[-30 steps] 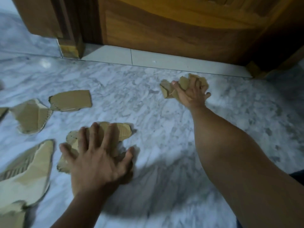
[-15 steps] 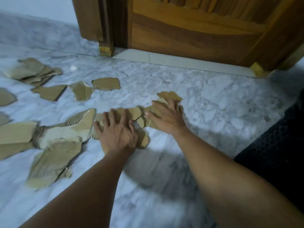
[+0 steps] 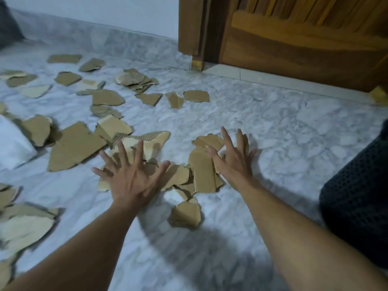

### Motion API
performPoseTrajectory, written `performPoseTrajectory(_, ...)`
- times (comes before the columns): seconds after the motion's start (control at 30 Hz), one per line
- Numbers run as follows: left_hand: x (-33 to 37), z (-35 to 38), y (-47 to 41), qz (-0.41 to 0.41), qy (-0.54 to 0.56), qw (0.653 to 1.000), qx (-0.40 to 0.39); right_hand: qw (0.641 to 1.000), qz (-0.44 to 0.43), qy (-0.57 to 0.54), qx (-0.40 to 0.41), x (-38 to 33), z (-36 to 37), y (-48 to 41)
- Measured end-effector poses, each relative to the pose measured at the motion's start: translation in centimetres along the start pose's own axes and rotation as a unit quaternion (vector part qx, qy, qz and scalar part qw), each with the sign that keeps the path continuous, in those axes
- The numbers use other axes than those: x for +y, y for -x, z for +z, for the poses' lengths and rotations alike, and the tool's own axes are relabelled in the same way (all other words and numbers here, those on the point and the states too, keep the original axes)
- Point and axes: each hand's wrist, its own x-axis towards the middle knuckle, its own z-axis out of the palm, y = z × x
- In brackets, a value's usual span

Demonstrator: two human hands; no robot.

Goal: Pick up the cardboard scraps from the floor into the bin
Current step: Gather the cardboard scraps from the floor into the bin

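Observation:
Several torn brown cardboard scraps lie on the marble floor (image 3: pixel 273 127). A small heap of scraps (image 3: pixel 197 173) sits between my hands. My left hand (image 3: pixel 132 175) lies flat on the heap's left side, fingers spread wide. My right hand (image 3: pixel 233 158) rests on the heap's right side, fingers apart, holding nothing. One loose scrap (image 3: pixel 185 215) lies just in front of the heap. A large flat piece (image 3: pixel 73 147) is to the left. A dark mesh bin (image 3: pixel 357 194) stands at the right edge, partly cut off.
More scraps (image 3: pixel 134 78) spread across the far left floor and others (image 3: pixel 23 225) at the near left. A wooden door (image 3: pixel 304 38) and its frame (image 3: pixel 190 26) stand at the back right. A white object (image 3: pixel 12 143) sits at the left edge.
Both hands have spread their fingers and moved slightly apart over the gathered heap. The view has pulled back and swung left, showing more scraps and the bin.

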Motion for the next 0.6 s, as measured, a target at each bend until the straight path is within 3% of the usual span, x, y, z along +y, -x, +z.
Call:
performPoseTrajectory(0.07,-1.2,0.1,0.0,0.010,-0.006,0.999,-0.048,0.995,0.066,0.013,-0.073,-0.5,-0.3,-0.4)
performPoseTrajectory(0.13,-1.0,0.7,0.6,0.020,0.006,0.999,-0.040,0.992,0.031,0.040,-0.112,-2.1,0.8,0.4)
performPoseTrajectory(0.3,0.0,2.1,3.9,-0.022,0.085,0.995,0.038,0.989,-0.046,-0.079,-0.117,-5.9,2.9,4.5)
performPoseTrajectory(0.37,-0.3,2.1,5.0,-0.051,0.086,0.994,0.054,0.989,-0.049,-0.077,-0.115,-6.4,3.0,5.8)
performPoseTrajectory(0.53,-2.0,0.3,4.8,-0.114,0.118,0.985,0.046,0.982,0.125,0.099,-0.101,-6.6,2.8,9.0)
performPoseTrajectory(0.6,-2.9,-0.1,4.5,-0.091,0.094,0.991,0.007,0.980,0.140,0.125,-0.063,-7.4,2.9,10.2)
